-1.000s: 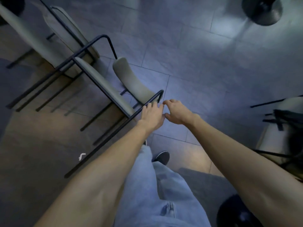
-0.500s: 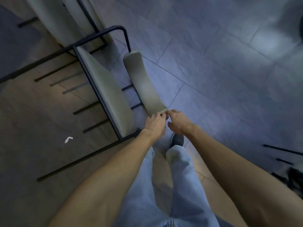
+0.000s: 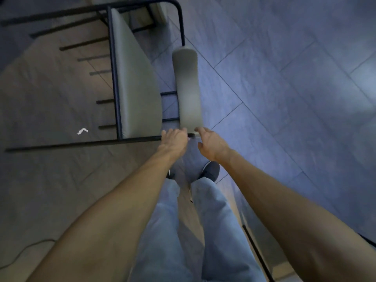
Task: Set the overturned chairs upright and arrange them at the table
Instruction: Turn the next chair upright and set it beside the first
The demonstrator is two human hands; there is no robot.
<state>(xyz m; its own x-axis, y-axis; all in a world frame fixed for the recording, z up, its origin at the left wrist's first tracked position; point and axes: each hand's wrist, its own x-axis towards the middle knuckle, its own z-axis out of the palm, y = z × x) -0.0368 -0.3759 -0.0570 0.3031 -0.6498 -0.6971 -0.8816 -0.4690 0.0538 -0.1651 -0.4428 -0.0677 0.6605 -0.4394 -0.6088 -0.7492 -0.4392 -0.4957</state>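
An overturned chair (image 3: pixel 138 94) with a black metal frame, grey seat and grey backrest (image 3: pixel 188 88) lies on its side on the tiled floor in front of me. My left hand (image 3: pixel 175 139) grips the black frame bar at the chair's near end. Just to its right, my right hand (image 3: pixel 211 143) hovers beside the lower end of the backrest with its fingers loosely spread and holds nothing.
Part of a second grey chair (image 3: pixel 160 11) shows at the top edge behind the first. A small white scrap (image 3: pixel 82 131) lies on the floor at the left. A cable (image 3: pixel 24 251) runs along the bottom left. My legs and shoes stand just below the hands.
I have stepped closer and the view has turned, so the chair now lies straight ahead. My left hand keeps its grip on the frame bar; my right hand has opened slightly beside the backrest.
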